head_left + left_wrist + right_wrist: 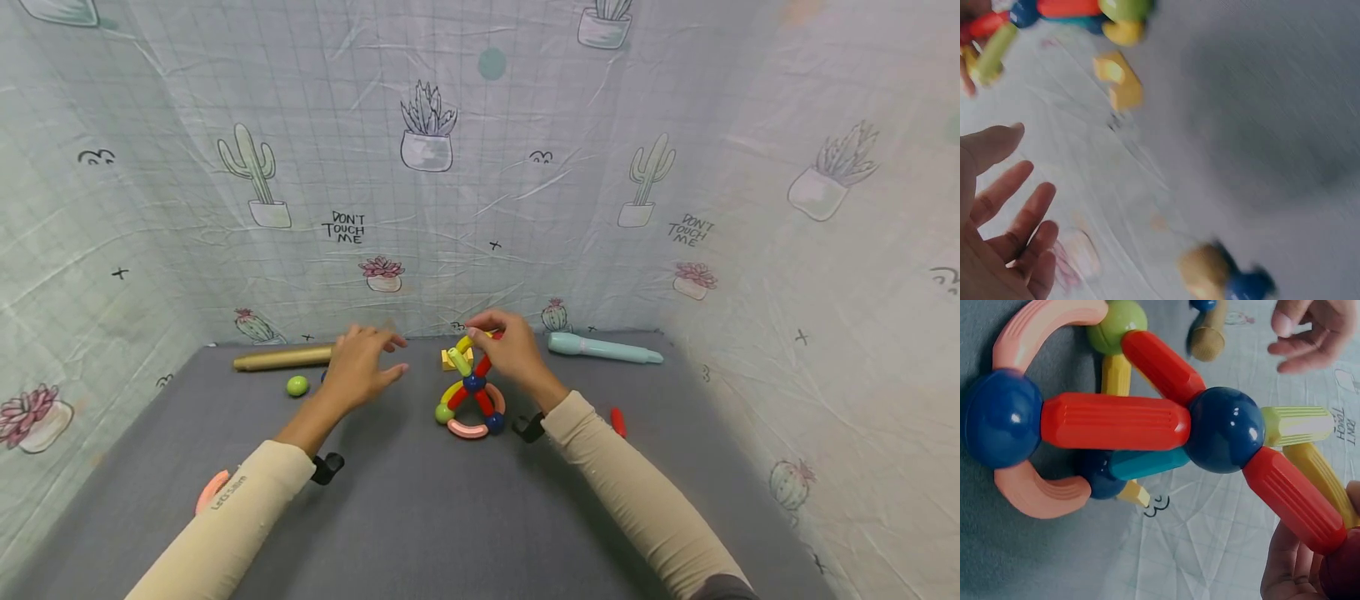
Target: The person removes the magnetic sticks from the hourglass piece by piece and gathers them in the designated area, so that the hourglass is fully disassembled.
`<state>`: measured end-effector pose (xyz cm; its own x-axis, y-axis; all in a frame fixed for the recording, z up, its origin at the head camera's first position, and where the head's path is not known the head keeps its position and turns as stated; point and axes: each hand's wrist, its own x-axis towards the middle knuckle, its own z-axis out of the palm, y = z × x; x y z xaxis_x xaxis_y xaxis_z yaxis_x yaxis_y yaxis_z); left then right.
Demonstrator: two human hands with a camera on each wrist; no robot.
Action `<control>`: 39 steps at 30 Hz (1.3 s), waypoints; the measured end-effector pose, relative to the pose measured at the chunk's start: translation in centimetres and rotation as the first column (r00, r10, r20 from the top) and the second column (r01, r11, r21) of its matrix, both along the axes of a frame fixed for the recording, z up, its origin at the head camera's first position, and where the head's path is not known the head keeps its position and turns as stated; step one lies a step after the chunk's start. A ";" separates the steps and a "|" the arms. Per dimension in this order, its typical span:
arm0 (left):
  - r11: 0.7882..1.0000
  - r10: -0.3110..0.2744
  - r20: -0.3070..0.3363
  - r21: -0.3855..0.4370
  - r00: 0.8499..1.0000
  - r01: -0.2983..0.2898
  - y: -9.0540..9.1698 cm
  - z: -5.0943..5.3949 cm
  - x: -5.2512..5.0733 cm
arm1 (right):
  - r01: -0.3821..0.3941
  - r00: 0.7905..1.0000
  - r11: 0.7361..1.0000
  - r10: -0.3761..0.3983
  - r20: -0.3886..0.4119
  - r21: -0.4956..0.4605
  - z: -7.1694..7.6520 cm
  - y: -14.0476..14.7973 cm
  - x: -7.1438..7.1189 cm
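A structure of rods and balls stands on the table, with a central blue ball [474,383] [1225,429] above a ring of curved pink and yellow rods. From that ball a red rod [1294,500] and a light green rod [1297,425] rise. My right hand [513,350] [1294,565] grips the upper end, where a curved yellow rod [1319,475] and a dark red ball [1341,565] are. My left hand [358,371] [1007,225] hovers to the left of the structure, fingers spread and loosely bent, holding nothing.
Behind the structure lies a yellow block [450,360]. At the back left are a gold stick [281,358] and a green ball [297,386]; a mint stick [603,348] lies back right. A red rod [618,422] and a curved pink rod [211,490] lie beside my forearms.
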<state>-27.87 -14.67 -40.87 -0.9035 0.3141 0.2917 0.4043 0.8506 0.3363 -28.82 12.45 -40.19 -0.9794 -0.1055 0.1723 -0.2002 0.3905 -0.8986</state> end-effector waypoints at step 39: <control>0.746 -0.157 0.169 0.665 0.973 0.005 8.7 -2.1 -0.1 | -0.083 0.997 0.985 0.082 -0.013 -0.150 -1.1 2.8 1.2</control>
